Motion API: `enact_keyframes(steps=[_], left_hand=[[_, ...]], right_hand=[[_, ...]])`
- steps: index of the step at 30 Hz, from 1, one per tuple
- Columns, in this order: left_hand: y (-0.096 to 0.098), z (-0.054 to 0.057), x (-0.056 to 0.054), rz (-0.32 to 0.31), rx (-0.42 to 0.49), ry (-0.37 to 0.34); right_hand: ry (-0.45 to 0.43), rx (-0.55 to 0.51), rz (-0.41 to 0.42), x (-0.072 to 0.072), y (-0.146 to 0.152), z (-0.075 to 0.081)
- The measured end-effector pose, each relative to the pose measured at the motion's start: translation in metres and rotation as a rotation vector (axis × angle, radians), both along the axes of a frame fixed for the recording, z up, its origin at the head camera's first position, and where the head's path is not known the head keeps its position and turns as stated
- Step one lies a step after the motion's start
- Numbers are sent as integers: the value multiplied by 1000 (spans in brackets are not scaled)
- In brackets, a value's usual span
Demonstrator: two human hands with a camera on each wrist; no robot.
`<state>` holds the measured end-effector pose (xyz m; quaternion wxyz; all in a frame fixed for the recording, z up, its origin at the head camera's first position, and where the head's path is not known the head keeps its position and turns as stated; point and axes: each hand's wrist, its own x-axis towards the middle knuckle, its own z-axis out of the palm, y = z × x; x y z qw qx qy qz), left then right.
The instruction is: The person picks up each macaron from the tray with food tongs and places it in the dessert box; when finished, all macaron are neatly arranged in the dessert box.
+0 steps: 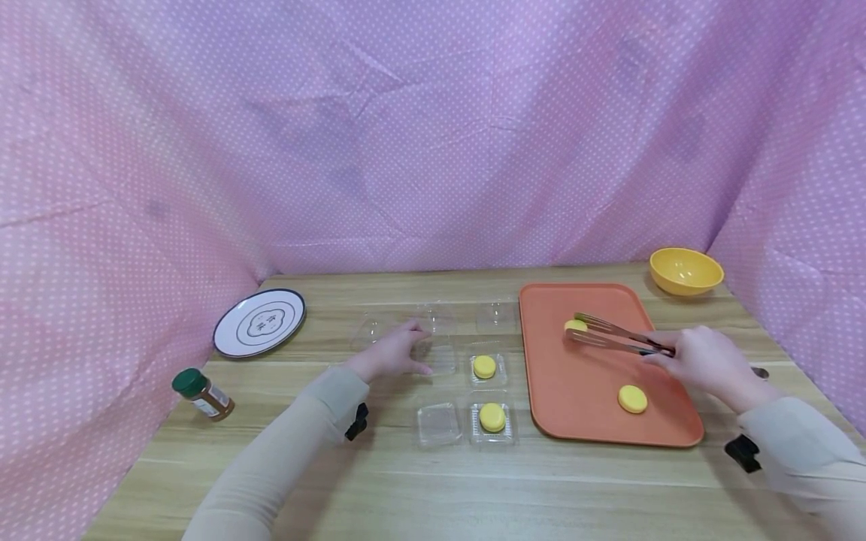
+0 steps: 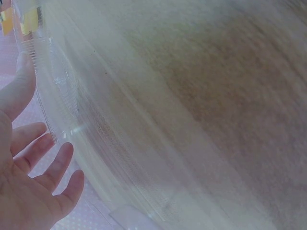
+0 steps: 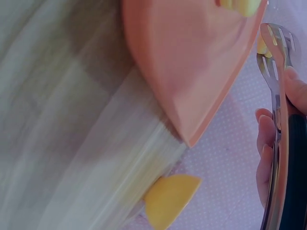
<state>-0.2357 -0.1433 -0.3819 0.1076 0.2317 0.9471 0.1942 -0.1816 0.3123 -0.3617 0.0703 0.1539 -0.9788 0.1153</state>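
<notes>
My right hand (image 1: pixel 710 361) grips metal tongs (image 1: pixel 609 343) over an orange tray (image 1: pixel 568 406). Between the slotted tong ends is a yellow macaron (image 1: pixel 576 327), partly hidden; whether it is lifted I cannot tell. Another macaron (image 1: pixel 632 399) lies nearer the tray's front. My left hand (image 1: pixel 395 352), fingers spread and loosely bent, is at the left side of a clear plastic box (image 1: pixel 443 361). In the left wrist view the thumb (image 2: pixel 24 81) appears to touch the box's edge. Two open clear boxes nearby each hold a macaron (image 1: pixel 484 367), the nearer one a macaron (image 1: pixel 492 417).
Several clear lids or boxes stand behind, including one clear lid (image 1: pixel 496 315) beside the tray. A white plate (image 1: pixel 237 330) and a green-capped spice jar (image 1: pixel 211 398) are at the left. A yellow bowl (image 1: pixel 685 272) sits at the back right corner.
</notes>
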Motion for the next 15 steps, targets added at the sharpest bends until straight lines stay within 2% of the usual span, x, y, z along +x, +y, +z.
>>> enact_keyframes(steps=[15], left_hand=[[0,2,1,5,6,-8]], right_hand=[[108,-32,79,-2,-28,0]])
